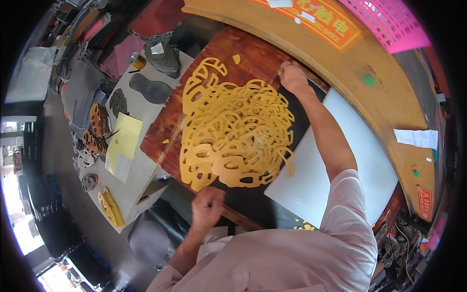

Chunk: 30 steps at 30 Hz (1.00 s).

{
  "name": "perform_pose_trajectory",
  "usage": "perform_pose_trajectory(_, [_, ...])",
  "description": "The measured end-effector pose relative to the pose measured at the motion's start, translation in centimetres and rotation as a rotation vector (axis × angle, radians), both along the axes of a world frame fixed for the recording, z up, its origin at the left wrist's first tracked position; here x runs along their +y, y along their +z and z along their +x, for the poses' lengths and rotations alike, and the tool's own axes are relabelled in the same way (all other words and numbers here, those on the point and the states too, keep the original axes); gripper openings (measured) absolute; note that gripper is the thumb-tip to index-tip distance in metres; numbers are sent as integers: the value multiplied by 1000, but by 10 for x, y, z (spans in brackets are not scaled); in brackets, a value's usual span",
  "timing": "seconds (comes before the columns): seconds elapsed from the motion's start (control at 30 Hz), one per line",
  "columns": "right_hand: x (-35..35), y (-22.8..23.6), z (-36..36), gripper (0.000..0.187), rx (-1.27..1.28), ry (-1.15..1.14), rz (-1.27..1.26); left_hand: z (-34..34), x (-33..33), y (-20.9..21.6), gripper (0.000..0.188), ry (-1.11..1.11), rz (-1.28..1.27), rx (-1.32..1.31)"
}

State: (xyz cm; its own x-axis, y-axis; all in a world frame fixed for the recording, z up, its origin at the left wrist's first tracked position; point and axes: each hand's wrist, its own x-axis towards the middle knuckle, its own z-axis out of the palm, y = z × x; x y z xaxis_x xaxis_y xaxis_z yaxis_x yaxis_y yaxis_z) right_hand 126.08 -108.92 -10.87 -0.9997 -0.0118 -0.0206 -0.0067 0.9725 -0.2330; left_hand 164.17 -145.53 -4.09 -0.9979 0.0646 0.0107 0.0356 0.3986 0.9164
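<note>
A large heap of yellow cut-out sheet pieces [238,131], flat loops with openings, lies over a worn red-brown board [168,121] and a black sheet [248,202]. My left hand [208,207] is closed in a fist at the board's near edge, just below the lowest pieces. Whatever it grips, if anything, is hidden. My right hand [293,77] reaches across to the far edge of the board, past the heap, with its fingers curled. What lies between those fingers is hidden too. To the right of the heap, a white board [340,155] lies under my right forearm.
A yellow machine beam [389,92] arches along the far and right side, with a pink basket [389,24] above it. A grey table [146,124] on the left holds a dark sole [150,88], a yellow sheet [125,141] and a bundle of yellow strips [111,207]. A round stool [150,243] stands below.
</note>
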Motion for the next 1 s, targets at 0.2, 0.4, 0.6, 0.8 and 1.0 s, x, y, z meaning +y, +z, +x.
perform_pose_trajectory(0.2, [-40, 16, -10, 33, -149, -2, -337, -115, -125, -21, 27, 256, -361, 93])
perform_pose_trajectory(0.4, [-122, 19, -72, 49, -168, 22, -390, -163, -158, -58, 37, 115, -588, 111])
perform_pose_trajectory(0.6, [-134, 22, -86, 36, -240, -107, -255, -166, -170, -65, 20, 87, -453, 79])
perform_pose_trajectory(0.8, [-111, 59, -24, 15, -210, -249, -1195, -158, -148, -18, 13, 60, -111, -32])
perform_pose_trajectory(1.0, [-127, 81, 245, 33, -419, -352, -2232, -108, -47, 42, 13, -279, 87, 147])
